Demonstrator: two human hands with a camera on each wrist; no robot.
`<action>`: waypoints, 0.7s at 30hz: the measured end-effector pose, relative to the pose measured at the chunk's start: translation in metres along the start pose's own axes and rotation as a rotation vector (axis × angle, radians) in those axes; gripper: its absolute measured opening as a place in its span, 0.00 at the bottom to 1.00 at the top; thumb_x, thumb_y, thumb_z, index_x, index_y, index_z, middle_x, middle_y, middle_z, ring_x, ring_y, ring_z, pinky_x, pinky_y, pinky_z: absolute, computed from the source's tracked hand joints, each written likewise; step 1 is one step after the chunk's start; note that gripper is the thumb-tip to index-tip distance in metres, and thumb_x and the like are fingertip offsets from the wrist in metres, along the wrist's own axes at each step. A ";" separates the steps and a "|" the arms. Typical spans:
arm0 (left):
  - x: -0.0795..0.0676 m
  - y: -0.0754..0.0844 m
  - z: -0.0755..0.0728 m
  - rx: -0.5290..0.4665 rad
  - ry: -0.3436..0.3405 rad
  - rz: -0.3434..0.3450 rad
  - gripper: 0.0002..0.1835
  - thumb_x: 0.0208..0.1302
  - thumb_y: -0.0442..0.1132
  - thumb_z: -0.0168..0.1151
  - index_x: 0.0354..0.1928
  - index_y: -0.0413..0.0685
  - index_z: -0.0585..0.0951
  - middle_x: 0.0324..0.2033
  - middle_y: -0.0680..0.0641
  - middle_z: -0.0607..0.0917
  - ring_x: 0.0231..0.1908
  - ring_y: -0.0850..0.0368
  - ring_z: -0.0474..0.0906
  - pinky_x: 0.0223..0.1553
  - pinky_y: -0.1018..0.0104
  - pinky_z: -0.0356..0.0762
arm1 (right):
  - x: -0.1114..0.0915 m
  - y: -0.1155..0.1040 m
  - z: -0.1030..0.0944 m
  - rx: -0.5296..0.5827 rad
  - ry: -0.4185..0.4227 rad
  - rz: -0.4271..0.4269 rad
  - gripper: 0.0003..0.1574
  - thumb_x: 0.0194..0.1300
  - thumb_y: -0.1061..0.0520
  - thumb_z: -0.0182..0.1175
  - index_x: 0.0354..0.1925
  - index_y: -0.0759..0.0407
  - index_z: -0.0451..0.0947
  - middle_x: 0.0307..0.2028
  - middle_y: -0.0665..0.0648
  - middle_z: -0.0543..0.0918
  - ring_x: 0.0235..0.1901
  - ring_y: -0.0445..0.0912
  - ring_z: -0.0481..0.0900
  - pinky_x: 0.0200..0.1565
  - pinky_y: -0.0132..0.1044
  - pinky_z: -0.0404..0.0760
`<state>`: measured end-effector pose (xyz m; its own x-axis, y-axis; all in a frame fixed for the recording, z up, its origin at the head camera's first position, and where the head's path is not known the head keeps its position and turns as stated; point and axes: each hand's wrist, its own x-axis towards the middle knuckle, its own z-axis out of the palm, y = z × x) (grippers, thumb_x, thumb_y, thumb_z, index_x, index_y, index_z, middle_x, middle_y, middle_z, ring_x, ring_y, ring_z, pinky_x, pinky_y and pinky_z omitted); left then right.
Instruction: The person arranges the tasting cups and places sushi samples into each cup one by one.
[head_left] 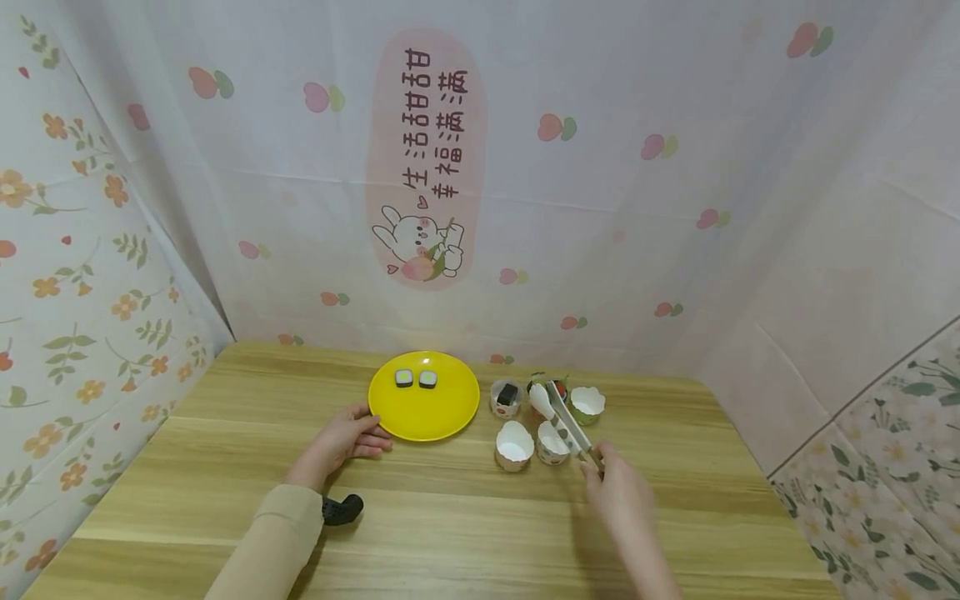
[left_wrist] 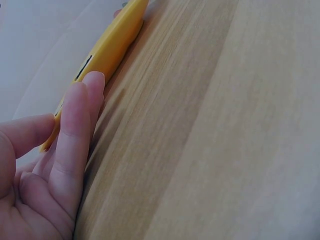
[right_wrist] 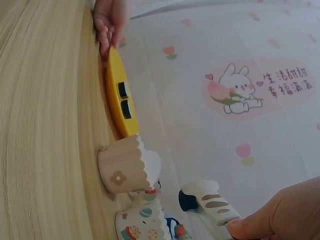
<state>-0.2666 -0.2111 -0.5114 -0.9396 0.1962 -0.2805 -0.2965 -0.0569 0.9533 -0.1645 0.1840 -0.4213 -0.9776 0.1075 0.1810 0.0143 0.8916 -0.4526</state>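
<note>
My left hand (head_left: 347,442) pinches the near left rim of a round yellow plate (head_left: 431,417); in the left wrist view the thumb lies over the rim, with the fingers (left_wrist: 74,135) along its outer side. Two toy sushi rolls (head_left: 404,378), white with a dark wrap, sit toward the plate's back. My right hand (head_left: 621,492) grips a pair of tongs (head_left: 573,429) slanting over the paper cups. Seen from the right wrist, a dark piece (right_wrist: 188,201) shows at the slotted white tip of the tongs (right_wrist: 216,204).
Several scalloped paper cups stand right of the plate. One cup (head_left: 506,400) holds a black piece; a white-lined cup (head_left: 514,448) stands in front, a green one (head_left: 587,406) at right. Colourful pieces (head_left: 558,388) show behind the tongs. A printed curtain (head_left: 615,250) borders the wooden table's back edge.
</note>
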 end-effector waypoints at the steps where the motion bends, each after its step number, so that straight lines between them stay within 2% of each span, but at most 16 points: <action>1: 0.000 0.000 0.000 0.001 0.002 -0.002 0.23 0.76 0.35 0.43 0.66 0.30 0.56 0.33 0.40 0.84 0.31 0.51 0.85 0.33 0.63 0.84 | 0.000 0.001 -0.001 -0.004 0.002 -0.001 0.12 0.63 0.57 0.62 0.42 0.63 0.75 0.18 0.51 0.73 0.16 0.46 0.66 0.17 0.38 0.62; 8: -0.002 0.000 0.000 0.000 0.011 -0.006 0.26 0.76 0.35 0.43 0.69 0.29 0.52 0.33 0.41 0.84 0.32 0.50 0.85 0.33 0.62 0.84 | 0.000 0.009 -0.006 -0.020 0.001 0.014 0.12 0.63 0.56 0.62 0.41 0.63 0.74 0.18 0.51 0.73 0.17 0.46 0.67 0.17 0.38 0.63; 21: -0.002 0.002 0.001 -0.006 0.008 -0.010 0.25 0.76 0.34 0.43 0.68 0.29 0.53 0.32 0.41 0.84 0.31 0.51 0.85 0.33 0.63 0.84 | 0.004 0.026 -0.015 0.015 -0.038 0.092 0.15 0.66 0.56 0.58 0.46 0.65 0.72 0.21 0.53 0.75 0.17 0.47 0.67 0.18 0.38 0.63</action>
<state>-0.2654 -0.2104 -0.5084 -0.9381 0.1887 -0.2906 -0.3066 -0.0612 0.9499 -0.1647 0.2147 -0.4192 -0.9797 0.1711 0.1048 0.1011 0.8721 -0.4789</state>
